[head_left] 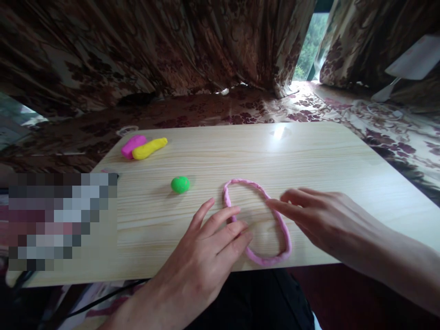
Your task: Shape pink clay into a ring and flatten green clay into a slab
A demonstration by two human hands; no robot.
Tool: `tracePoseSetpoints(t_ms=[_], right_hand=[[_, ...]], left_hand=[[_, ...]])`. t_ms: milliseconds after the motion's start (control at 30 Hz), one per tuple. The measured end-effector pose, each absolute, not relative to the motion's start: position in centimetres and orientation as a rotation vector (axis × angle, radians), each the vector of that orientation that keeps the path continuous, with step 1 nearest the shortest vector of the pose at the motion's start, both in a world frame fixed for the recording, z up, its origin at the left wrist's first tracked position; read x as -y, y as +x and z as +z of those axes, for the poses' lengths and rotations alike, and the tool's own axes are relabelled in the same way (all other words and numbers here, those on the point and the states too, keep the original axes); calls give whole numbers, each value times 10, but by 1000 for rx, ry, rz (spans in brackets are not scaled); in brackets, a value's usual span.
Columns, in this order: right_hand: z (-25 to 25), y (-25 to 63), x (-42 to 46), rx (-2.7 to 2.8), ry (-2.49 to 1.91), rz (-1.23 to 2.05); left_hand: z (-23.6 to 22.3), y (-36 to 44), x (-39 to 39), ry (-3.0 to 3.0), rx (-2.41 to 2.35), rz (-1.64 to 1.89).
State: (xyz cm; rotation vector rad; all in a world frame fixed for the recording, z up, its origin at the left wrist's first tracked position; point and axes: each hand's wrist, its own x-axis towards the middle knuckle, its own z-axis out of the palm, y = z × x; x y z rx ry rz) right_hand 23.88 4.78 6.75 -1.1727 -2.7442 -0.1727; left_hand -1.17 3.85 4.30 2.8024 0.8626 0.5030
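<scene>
A thin roll of pink modelling clay (286, 236) lies on the table as a closed, egg-shaped loop, slightly lumpy along its upper end. My left hand (213, 247) rests over the loop's left side with fingers spread, hiding part of the clay. At the loop's right side, my right hand (316, 215) reaches in with its index finger at the strand; the fingers are stretched out and it grips nothing. A green ball of clay (180, 184) sits to the left of the loop, just beyond my left hand.
At the table's (220, 146) far left corner, a yellow clay roll (149, 149) leans against a magenta clay lump (133, 145). A pixelated object (65, 220) covers the left edge. Patterned curtains (172, 46) hang behind, and a white lamp (414, 57) stands at the back right.
</scene>
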Motion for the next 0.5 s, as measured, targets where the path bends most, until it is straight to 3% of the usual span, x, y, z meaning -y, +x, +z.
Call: tracePoseSetpoints(t_ms=[200, 500], right_hand=[[64, 242, -92, 3009, -894, -271], [54, 259, -61, 2856, -1170, -66]], left_hand=[[52, -10, -61, 2973, -750, 442], [48, -26, -77, 2916, -1015, 605]])
